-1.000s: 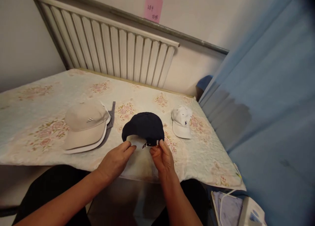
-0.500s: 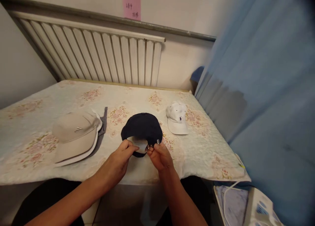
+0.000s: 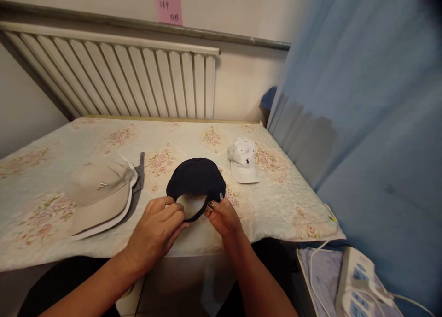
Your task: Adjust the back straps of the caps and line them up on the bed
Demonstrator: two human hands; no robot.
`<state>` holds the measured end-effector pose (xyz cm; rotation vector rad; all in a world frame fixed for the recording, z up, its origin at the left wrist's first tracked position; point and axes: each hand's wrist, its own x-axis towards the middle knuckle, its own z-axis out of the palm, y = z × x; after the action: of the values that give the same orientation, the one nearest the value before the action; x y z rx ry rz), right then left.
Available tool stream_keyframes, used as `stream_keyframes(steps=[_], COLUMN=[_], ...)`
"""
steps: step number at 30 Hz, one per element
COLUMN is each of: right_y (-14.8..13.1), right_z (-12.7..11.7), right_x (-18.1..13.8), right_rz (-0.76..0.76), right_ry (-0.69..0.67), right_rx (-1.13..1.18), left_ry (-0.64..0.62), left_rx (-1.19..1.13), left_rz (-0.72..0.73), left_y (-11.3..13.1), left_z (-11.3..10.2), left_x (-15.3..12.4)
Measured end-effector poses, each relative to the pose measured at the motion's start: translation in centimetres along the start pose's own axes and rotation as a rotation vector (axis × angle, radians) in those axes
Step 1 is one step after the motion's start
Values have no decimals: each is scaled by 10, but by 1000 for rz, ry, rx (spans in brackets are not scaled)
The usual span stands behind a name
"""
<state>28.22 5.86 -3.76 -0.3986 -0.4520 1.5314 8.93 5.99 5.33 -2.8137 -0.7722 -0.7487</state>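
Dark cap (image 3: 196, 176) held in two bare hands at the near, middle part of a bed (image 3: 193, 139), its rounded crown toward the far side and its rear gap facing the person. The left hand (image 3: 157, 227) is curled, knuckles uppermost, its fingers closed on the left side of the gap, where the strap (image 3: 199, 214) meets them. The right hand (image 3: 224, 215) pinches the metal buckle (image 3: 210, 206) and strap between thumb and fingers at the right side; its remaining fingers fold inward. Both forearms slant up from the near edge, the left from the left and the right from the right, converging at the cap. To the left, well apart from the dark cap, a beige cap (image 3: 98, 188) lies stacked over other headwear; to the right, a little farther off, sits a white cap (image 3: 243, 162), brim toward the near side.
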Motion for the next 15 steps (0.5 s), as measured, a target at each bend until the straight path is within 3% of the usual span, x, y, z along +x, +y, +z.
stream_keyframes(steps=[5, 12, 15], right_y=[4, 5, 5], right_z=[-7, -6, -6], right_x=[1, 1, 1], right_rz=[8, 38, 21], right_ry=[53, 28, 21], right_rx=[-5, -41, -42], left_ry=[-67, -322, -458], left_rx=[-99, -373, -341], left_rz=[71, -25, -124], left_y=[6, 11, 11], left_z=[3, 9, 13], left_x=[-1, 5, 12])
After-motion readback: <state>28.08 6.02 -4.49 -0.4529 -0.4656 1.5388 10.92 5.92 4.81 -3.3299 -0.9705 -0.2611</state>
